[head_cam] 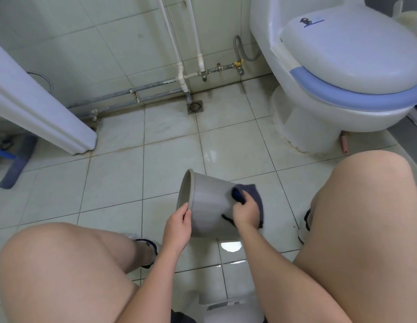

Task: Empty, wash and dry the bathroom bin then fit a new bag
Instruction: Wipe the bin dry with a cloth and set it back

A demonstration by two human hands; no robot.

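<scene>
A grey plastic bin (208, 201) is held tipped on its side above the floor between my knees, its open mouth facing left. My left hand (177, 227) pinches the near rim of the bin with fingers and thumb. My right hand (246, 212) grips a dark blue-grey cloth (255, 197) and presses it against the bin's outer wall near its base. The inside of the bin is hidden from here.
A white toilet (342, 73) with a blue seat ring stands at the right. A floor drain (195, 107) and wall pipes (156, 92) lie ahead. A white cabinet edge (39, 108) and a blue mop head (19, 162) are at the left. The tiles (228, 247) near me are wet.
</scene>
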